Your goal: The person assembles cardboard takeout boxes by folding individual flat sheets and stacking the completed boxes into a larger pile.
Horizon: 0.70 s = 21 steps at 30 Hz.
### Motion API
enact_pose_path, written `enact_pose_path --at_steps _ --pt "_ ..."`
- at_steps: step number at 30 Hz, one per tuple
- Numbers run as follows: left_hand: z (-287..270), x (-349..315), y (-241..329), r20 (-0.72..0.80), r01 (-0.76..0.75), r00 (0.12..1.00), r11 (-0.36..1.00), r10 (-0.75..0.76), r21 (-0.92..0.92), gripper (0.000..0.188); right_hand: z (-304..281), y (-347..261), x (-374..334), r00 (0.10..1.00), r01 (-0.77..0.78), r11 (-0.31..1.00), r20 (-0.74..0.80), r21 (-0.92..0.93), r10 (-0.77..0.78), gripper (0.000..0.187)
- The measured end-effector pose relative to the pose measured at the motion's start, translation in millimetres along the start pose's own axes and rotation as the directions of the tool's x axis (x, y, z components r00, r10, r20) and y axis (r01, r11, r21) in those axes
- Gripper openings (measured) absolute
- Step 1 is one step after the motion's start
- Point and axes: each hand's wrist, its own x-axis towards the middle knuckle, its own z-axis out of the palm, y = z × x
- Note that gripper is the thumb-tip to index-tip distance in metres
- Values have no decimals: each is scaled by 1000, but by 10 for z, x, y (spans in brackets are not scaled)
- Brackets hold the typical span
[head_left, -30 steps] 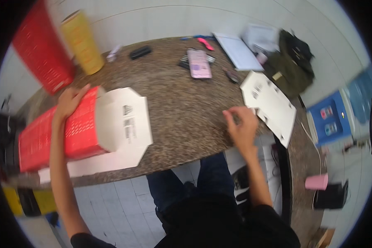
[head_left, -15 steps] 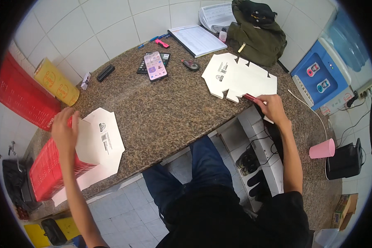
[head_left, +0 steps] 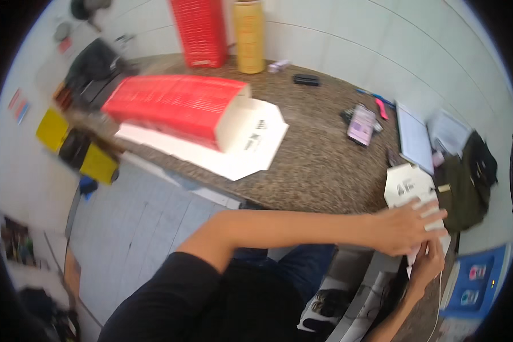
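Note:
My left hand [head_left: 404, 229] reaches across to the right end of the counter, fingers spread flat over a white die-cut cardboard blank [head_left: 409, 183]. Just below it, my right hand [head_left: 428, 267] is closed at the blank's near edge, its fingertips close against the left hand. What the right hand grips is hidden. On the counter's left side, a long stack of red cartons [head_left: 171, 104] lies on its side over another white cardboard blank [head_left: 272, 137]. Motion blurs the picture somewhat.
Behind stand another red stack [head_left: 202, 34] and a yellow cylinder [head_left: 249, 40]. A phone [head_left: 361, 125], a notebook [head_left: 414, 137] and an olive backpack [head_left: 467, 185] lie along the granite counter [head_left: 319, 171]. A blue water dispenser [head_left: 476, 282] is at far right.
My left hand has left the red stack and crossed over to the right-hand blank. My right hand stays near that blank; the dark red tool it held is now hidden. The view has turned left.

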Motion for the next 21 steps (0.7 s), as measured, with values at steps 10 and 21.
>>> enact_pose_path --at_steps 10,21 --pt "-94 -240 -110 225 266 946 954 -232 -136 16 -100 197 -337 664 392 902 -623 -180 -413 24" --pt "-643 -926 177 353 544 741 202 -572 -815 17 -230 -876 -295 988 148 623 -142 768 -59 40"
